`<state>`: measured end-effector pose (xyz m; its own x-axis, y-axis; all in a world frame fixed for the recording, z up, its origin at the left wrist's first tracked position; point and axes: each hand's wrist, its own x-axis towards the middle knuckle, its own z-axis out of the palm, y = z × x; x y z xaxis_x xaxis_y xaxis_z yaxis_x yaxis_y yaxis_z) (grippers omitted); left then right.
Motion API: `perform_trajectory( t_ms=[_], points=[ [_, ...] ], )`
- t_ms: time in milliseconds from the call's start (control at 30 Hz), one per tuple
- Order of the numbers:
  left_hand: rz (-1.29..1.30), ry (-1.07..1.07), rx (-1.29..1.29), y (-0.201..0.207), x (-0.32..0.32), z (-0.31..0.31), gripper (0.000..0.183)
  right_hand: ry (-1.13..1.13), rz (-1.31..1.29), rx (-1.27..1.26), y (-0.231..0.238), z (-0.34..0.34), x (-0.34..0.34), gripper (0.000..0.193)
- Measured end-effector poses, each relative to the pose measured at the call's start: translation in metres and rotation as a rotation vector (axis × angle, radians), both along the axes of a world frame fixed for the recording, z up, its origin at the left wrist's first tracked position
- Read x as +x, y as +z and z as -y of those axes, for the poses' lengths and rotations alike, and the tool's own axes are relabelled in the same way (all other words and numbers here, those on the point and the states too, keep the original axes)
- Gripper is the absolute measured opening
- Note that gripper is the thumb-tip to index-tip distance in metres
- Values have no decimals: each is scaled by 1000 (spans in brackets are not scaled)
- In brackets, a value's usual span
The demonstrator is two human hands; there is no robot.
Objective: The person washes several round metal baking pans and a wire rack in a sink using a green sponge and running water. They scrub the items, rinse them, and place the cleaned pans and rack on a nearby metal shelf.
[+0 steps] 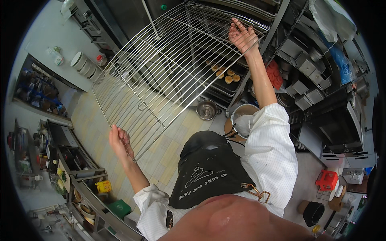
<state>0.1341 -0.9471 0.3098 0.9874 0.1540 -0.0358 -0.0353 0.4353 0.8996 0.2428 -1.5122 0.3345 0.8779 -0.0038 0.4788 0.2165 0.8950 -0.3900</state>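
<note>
A large wire cooling rack (141, 76) slants across the view in front of me, with its far end up by a tall metal tray rack. My left hand (122, 141) is closed round its near left corner. My right hand (243, 37) lies against its far right part, fingers stretched out and apart, with the wrist across the rack's edge. Through the wires and beside them, several small round golden buns (228, 76) show on a dark baking tray (219, 83) in the tray rack.
On the floor ahead stand a steel pot (207, 109) and a white bucket (244, 116). Shelves with metal tins (299, 87) line the right, near a red crate (327, 180). At the left are a metal counter (86, 176), a yellow container (103, 186) and a green bin (119, 208).
</note>
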Motion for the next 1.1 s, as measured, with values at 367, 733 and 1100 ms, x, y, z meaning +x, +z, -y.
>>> perform_trajectory(
  t_ms=[367, 733, 1100],
  points=[
    [64, -309, 13, 60, -53, 72, 18, -182, -193, -209, -17, 34, -5, 40],
    [108, -718, 88, 79, -16, 248, 15, -329, -843, -376, -199, -3, -135, 20],
    [226, -878, 400, 83, 140, 408, 33, -598, -1315, -164, -351, 6, -325, 13]
  ],
)
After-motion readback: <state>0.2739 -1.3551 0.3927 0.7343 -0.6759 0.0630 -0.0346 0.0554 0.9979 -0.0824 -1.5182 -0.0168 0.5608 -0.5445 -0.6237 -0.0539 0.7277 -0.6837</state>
